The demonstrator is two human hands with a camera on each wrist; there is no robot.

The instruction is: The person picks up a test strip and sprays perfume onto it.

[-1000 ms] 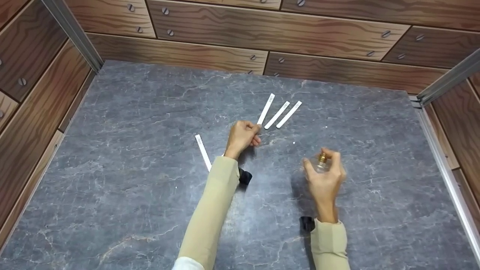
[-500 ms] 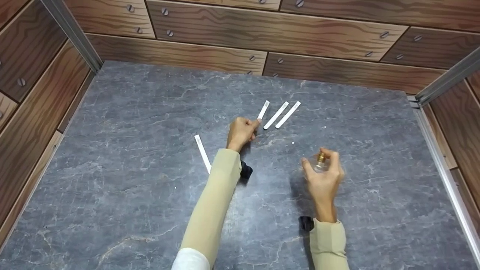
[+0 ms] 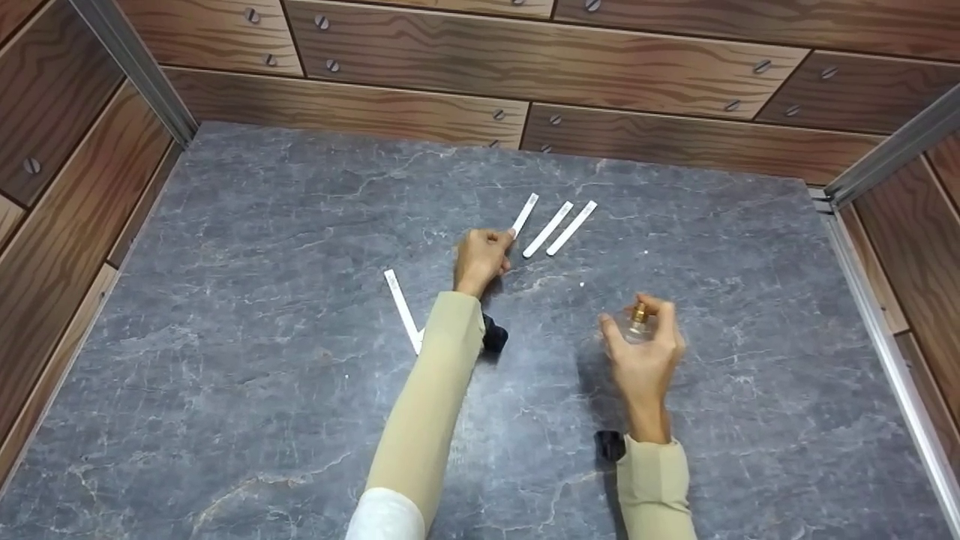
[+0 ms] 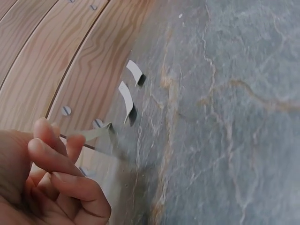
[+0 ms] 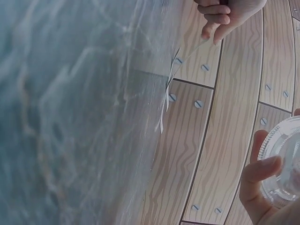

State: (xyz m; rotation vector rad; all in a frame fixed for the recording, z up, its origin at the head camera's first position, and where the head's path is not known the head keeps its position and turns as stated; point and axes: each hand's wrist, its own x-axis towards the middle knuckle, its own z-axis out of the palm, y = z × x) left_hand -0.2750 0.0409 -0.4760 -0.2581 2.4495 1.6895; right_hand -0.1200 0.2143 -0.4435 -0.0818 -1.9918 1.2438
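Clerk: Left hand (image 3: pixel 482 259), contents?
Me: One narrow white printed strip, paper by its look (image 3: pixel 524 215), near end pinched in my fingers, slanting over the grey marbled counter (image 3: pixel 300 412); whether its far end touches, I cannot tell.
Clerk: Right hand (image 3: pixel 645 349)?
Me: One clear round bottle, gold-coloured top (image 3: pixel 637 328), fingers curled round it.
Clerk: Risks, itemised?
Me: Held strip: thin, so may buckle if pressed, or knock the neighbouring white strip (image 3: pixel 548 229). Bottle: smooth, may slip if my grip slackens. Beige left sleeve (image 3: pixel 420 405): may drag the leftmost white strip (image 3: pixel 402 307), partly hidden beside it.
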